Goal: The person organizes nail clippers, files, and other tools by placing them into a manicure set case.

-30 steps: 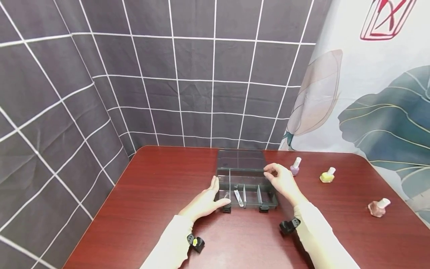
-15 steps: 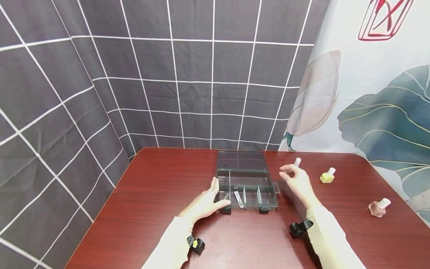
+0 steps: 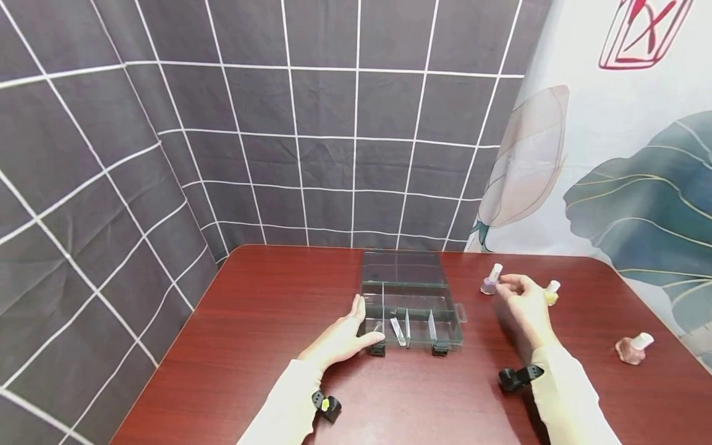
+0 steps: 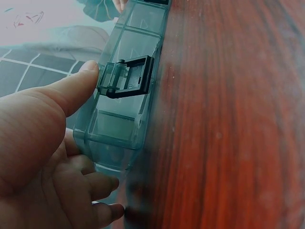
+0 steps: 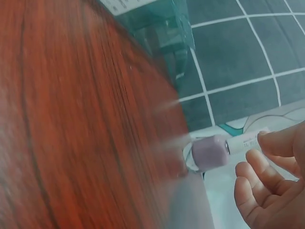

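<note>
A dark translucent divided box (image 3: pixel 414 298) lies with its lid (image 3: pixel 403 268) folded back on the table. My left hand (image 3: pixel 340 335) holds its near left corner, thumb at the front rim beside a black latch (image 4: pixel 131 78), other fingers along the left side. One front compartment contains a slim silver piece like a nail clipper (image 3: pixel 397 332); a small clear item (image 3: pixel 377 327) lies in the left one. My right hand (image 3: pixel 527 307) hovers to the right of the box, fingers loosely bent, fingertips close beside the white-capped purple nail polish bottle (image 3: pixel 489 286). No object shows in its grasp.
Behind the right hand stands a yellow nail polish bottle (image 3: pixel 550 296), partly hidden. A pinkish-brown nail polish bottle (image 3: pixel 629 352) is farther right on the red-brown table (image 3: pixel 267 309). Grey gridded cloth (image 3: pixel 311 154) and a leaf-patterned curtain (image 3: pixel 628 216) hang behind.
My right hand has moved right, from the box's right side past the purple bottle, now overlapping the yellow bottle in view. My left hand stays at the box corner.
</note>
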{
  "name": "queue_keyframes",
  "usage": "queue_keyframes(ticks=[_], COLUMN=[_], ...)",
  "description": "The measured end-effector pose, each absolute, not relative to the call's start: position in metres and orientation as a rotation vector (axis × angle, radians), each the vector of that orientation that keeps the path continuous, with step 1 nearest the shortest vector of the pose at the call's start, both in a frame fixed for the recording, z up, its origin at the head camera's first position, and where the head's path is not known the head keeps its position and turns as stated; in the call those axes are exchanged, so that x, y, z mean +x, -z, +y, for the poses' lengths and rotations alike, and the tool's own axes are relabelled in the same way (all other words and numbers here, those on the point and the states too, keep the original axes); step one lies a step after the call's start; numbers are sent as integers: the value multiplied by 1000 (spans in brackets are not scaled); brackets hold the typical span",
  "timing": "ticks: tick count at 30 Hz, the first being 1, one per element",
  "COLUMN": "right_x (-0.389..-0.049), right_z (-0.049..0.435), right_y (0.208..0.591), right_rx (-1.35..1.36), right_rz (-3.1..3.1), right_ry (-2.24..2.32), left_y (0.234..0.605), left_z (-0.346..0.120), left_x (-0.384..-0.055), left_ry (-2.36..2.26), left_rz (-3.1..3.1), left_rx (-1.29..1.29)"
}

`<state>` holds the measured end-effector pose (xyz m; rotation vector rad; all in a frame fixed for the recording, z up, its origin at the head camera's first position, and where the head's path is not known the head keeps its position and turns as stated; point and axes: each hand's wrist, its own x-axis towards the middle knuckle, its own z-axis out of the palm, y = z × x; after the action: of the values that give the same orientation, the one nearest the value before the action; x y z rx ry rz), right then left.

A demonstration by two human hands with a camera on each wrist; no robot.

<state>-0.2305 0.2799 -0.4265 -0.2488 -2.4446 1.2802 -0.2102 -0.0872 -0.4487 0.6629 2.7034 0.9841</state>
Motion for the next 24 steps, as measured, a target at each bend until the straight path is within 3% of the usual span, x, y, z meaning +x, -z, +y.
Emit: queue_keyframes(ticks=[24], right_x=[-267], right_z=[295], right_y=[448], right_rx=[-176], right_rz=[-2628], right_ry=[-1083], left_y=[448], left_z=[-86], left_x=[-209], left_ry=[-965], left_rz=[2718], left_rx=[634])
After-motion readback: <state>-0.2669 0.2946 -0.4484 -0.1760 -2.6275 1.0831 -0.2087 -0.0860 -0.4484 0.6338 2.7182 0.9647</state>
